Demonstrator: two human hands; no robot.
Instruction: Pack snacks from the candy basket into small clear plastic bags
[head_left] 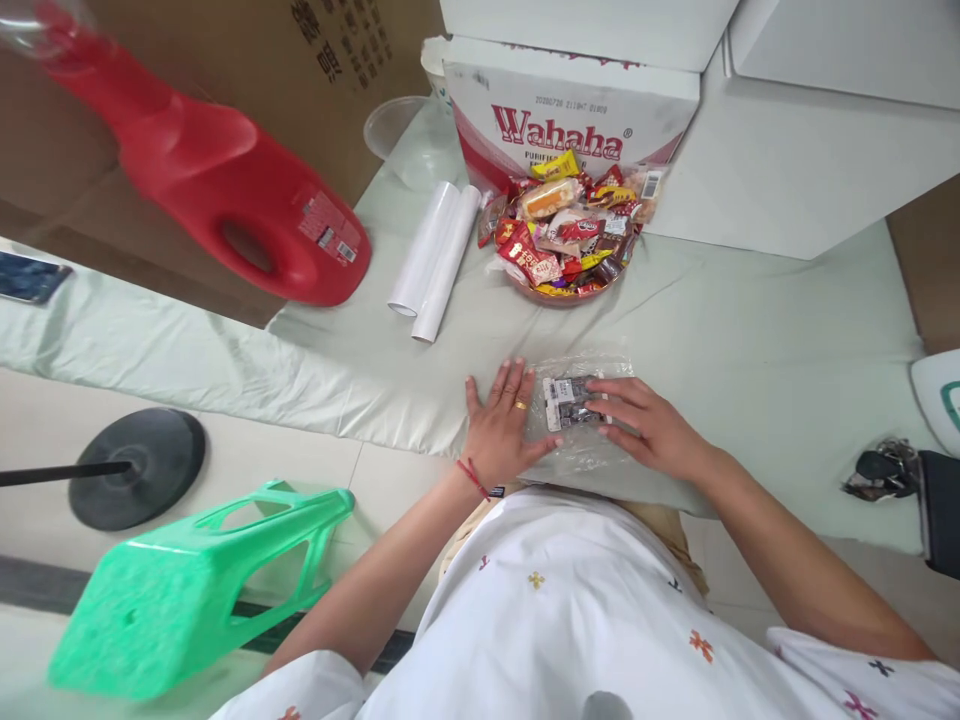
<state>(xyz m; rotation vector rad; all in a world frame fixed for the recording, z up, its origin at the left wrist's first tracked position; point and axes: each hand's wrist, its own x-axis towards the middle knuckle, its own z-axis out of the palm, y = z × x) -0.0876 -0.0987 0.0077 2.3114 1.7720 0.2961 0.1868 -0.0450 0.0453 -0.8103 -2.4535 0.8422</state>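
A clear plastic bag (581, 452) lies flat on the pale green tablecloth, close to the front edge. On or inside it, I cannot tell which, is a small dark item with a white label (559, 403). My left hand (501, 428) rests palm down at the bag's left side, fingers spread, the thumb reaching over the plastic. From the right, my right hand (649, 425) lies over the dark item with fingers stretched apart; its fingertips cover part of the item. Neither hand grips anything.
Behind the bag stand a bowl of wrapped snacks (559, 240), two white paper rolls (435, 262) and a Wahaha carton (574, 105). A red jug (247, 190) is at left. A green stool (187, 590) stands on the floor. Keys (881, 468) lie at right.
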